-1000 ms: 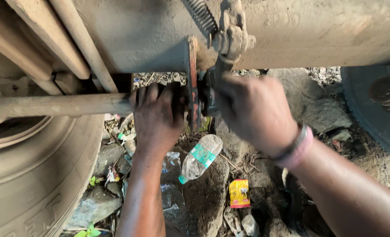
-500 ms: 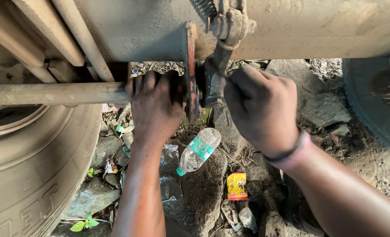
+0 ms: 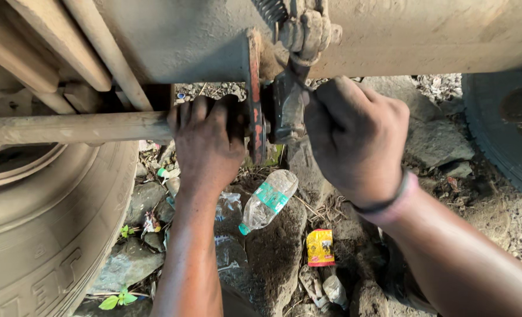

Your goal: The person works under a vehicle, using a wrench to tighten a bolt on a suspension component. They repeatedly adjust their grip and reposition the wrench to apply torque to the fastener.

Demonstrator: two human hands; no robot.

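Note:
I look up from under a vehicle. My left hand wraps around the end of a horizontal metal rod where it meets a rusty red-edged flange. My right hand, with dark and pink bands on the wrist, is closed around a dark metal lever piece on the right side of the flange. Above them hangs a dusty bracket with a coil spring on the large beige cylindrical body.
A big tyre fills the lower left; another tyre is at the right edge. On the rocky ground below lie a crushed plastic bottle, a yellow wrapper and other litter. Pipes slant across the upper left.
Both hands stay on the same parts. The view has drifted slightly, and my right hand has shifted a little on the lever piece.

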